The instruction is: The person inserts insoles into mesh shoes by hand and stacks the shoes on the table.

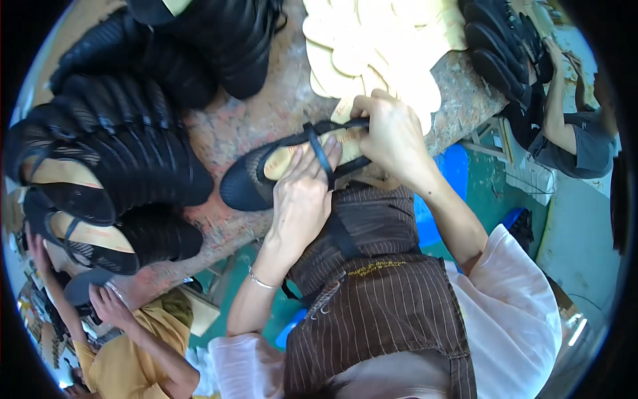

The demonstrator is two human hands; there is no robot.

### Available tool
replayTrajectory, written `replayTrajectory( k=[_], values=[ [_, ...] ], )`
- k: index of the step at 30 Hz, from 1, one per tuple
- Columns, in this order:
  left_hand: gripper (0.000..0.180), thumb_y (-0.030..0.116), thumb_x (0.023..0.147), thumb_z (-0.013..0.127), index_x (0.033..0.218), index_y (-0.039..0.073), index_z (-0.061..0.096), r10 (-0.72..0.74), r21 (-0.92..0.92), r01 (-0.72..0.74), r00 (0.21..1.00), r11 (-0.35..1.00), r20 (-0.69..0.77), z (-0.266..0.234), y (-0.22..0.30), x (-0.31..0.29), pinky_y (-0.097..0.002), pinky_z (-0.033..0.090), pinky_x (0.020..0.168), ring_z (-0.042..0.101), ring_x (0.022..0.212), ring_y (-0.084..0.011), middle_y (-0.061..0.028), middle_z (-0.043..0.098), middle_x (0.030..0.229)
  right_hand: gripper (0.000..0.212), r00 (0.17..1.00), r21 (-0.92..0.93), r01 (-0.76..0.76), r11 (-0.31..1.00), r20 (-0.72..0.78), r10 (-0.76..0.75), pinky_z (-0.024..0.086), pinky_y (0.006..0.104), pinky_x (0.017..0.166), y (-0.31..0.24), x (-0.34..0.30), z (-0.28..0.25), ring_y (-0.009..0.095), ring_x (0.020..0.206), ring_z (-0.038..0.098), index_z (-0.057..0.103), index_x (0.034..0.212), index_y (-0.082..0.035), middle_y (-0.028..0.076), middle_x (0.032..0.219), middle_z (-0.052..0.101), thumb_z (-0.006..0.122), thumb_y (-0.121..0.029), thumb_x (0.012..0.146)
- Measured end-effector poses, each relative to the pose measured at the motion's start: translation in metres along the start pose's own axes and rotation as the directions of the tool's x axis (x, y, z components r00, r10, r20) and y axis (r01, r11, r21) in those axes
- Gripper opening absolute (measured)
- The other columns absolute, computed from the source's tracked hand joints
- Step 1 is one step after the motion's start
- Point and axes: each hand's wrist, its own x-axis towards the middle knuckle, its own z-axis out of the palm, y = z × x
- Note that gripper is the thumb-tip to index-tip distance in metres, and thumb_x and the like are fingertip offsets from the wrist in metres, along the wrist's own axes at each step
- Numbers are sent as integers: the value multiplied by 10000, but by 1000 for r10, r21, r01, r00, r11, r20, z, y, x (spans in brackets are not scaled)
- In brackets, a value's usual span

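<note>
A black flat shoe (242,183) with a narrow strap lies at the table's near edge, its toe toward the left. Inside it sits a beige insole (274,163) with faint print. My left hand (304,189) holds the shoe's near side, fingers reaching in under the strap and lying on the insole. At the heel end, my right hand (393,136) is closed with bent fingers around the shoe's back; its fingertips are partly hidden. Just beyond the shoe spreads a bright pile of loose beige insoles (372,50).
Black shoes (126,146) stand in packed rows on the left of the speckled table (229,126). More black shoes (495,56) are at the far right. A co-worker in yellow (139,352) handles a dark sole at lower left; another in dark clothing (581,136) works at right.
</note>
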Motion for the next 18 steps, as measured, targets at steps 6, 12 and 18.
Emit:
replayTrajectory(
  k=[6,12,18],
  values=[
    [433,213,720,850,1013,-1,612,-274,32,368,746,929,-607,-39,54,-10,-422,455,785,597,890,-337,-153,635,948,335,952,385,-101,917,-232,202,537,357,673,46,-6,-53,244,722,692,698,1065,-26,154,819,699,710,-298,870],
    [524,534,780,724,741,14,675,-430,106,489,836,866,-342,28,77,62,-435,414,791,620,582,-340,-162,652,634,420,915,-39,-170,985,-377,143,526,455,780,47,1,-15,374,853,663,656,1097,14,212,1060,638,775,-242,786],
    [385,365,689,807,799,19,677,-304,-207,245,893,947,-332,-123,99,39,-416,434,839,621,605,-248,-95,617,597,484,947,300,-231,925,-146,284,519,428,747,89,-7,-33,321,807,656,662,1165,28,184,982,635,773,-158,732]
  ],
)
